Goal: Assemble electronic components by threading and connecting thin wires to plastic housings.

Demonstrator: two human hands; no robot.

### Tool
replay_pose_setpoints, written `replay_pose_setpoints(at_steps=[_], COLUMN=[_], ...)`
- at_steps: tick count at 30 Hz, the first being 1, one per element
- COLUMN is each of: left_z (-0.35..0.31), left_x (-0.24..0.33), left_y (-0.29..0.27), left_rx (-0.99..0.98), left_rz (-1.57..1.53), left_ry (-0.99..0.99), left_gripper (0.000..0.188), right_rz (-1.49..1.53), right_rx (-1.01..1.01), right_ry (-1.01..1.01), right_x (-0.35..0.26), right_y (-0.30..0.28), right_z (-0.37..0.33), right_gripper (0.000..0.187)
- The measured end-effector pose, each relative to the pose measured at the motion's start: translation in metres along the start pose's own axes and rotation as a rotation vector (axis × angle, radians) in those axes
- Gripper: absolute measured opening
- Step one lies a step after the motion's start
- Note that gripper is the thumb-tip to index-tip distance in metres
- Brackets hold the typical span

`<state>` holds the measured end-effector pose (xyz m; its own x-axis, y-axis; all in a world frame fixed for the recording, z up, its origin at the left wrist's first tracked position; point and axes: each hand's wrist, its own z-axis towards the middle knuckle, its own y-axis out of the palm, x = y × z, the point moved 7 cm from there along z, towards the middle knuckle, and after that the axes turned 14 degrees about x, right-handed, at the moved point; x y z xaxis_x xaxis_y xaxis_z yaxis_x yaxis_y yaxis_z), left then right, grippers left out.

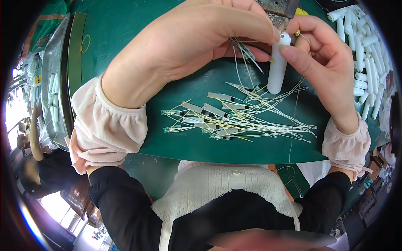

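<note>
A white cylindrical battery cell [277,71] is held between my hands, a bit of metal showing at its top end. My right hand [324,56] is closed, its thumb pressed against the cell's upper side. My left hand [217,35] reaches across with fingertips at the cell's other side. In its curled fingers is a small circuit board [247,52] with thin wires hanging down. The dark tip of a soldering iron [289,10] meets the cell's top; what holds the iron is hidden. Below lies a loose pile of wired circuit boards [217,117].
Many white cells [370,67] are heaped at the right edge of the green work surface [167,144]. A metal-rimmed tray [56,104] with more white cylinders stands at the left, beside a green bar [76,50]. A yellow rubber band [86,43] lies nearby. Another person's arm [34,136] shows far left.
</note>
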<state>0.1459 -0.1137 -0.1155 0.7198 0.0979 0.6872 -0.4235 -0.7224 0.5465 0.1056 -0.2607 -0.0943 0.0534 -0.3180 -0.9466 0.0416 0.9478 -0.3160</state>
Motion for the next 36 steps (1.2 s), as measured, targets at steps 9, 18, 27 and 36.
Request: replay_pose_setpoints(at_steps=[9,18,27,36], left_z=[-0.003,-0.009,-0.016,-0.036], left_x=[0.000,0.008,0.012,0.027], left_y=[0.001,0.012,0.015,0.025], left_rx=[0.090,0.192,0.217,0.201], left_rz=[0.096,0.411,0.543,0.903], left_ry=[-0.014,0.221,0.262,0.640], left_gripper=[0.010,0.007,0.005,0.010], right_rz=[0.024,0.051,0.038,0.068], right_rx=[-0.011,-0.022,-0.027,-0.038], right_ry=[-0.006,-0.037,-0.038,-0.042], right_x=[-0.002,-0.008,-0.010,-0.010], right_y=[0.001,0.003,0.003,0.003], right_z=[-0.003,-0.007,-0.007,-0.009], right_gripper=[0.027,0.030,0.030,0.031])
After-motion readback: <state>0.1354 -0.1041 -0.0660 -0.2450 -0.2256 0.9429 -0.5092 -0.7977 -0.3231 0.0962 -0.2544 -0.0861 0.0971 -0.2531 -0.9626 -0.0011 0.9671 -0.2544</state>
